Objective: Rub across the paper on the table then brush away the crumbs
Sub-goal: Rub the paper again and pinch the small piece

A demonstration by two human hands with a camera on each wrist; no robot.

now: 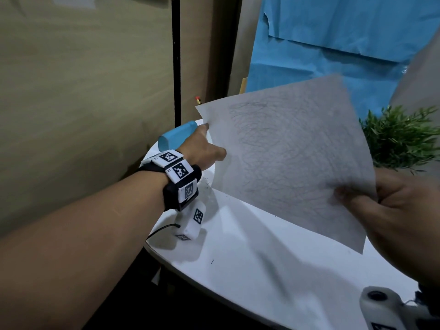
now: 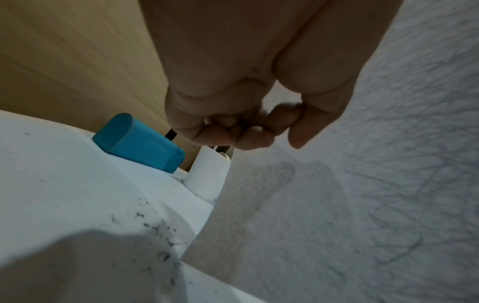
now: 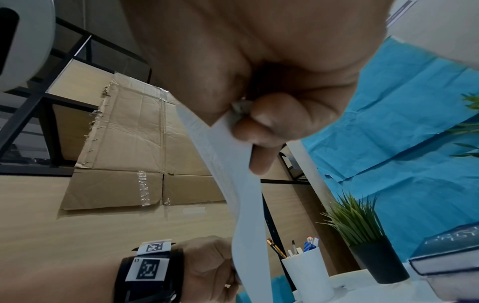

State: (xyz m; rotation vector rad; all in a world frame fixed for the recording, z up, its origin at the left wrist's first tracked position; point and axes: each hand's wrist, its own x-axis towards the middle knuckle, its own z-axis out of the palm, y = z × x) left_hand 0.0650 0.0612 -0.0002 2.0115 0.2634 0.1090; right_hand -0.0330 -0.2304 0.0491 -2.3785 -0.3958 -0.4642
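A white sheet of paper [image 1: 285, 153] with faint pencil scribbles is held up, tilted above the white table [image 1: 262, 277]. My left hand [image 1: 210, 142] holds its left edge; the thumb lies over the front and the other fingers are hidden behind. In the left wrist view the left hand [image 2: 259, 127] shows curled fingers against the paper [image 2: 362, 184]. My right hand [image 1: 345, 194] pinches the lower right corner. The right wrist view shows the right hand [image 3: 233, 116] holding the paper [image 3: 241, 184], with a small grey bit tucked in the fingers. Dark crumbs [image 2: 158, 231] lie scattered on the table by the paper's lower edge.
A blue case [image 1: 177, 136] lies at the table's far left rim beside a white pen cup [image 2: 207, 174]. A potted green plant [image 1: 400, 139] stands at the right, with a book [image 3: 445, 252] next to it. A wood panel and cardboard are behind.
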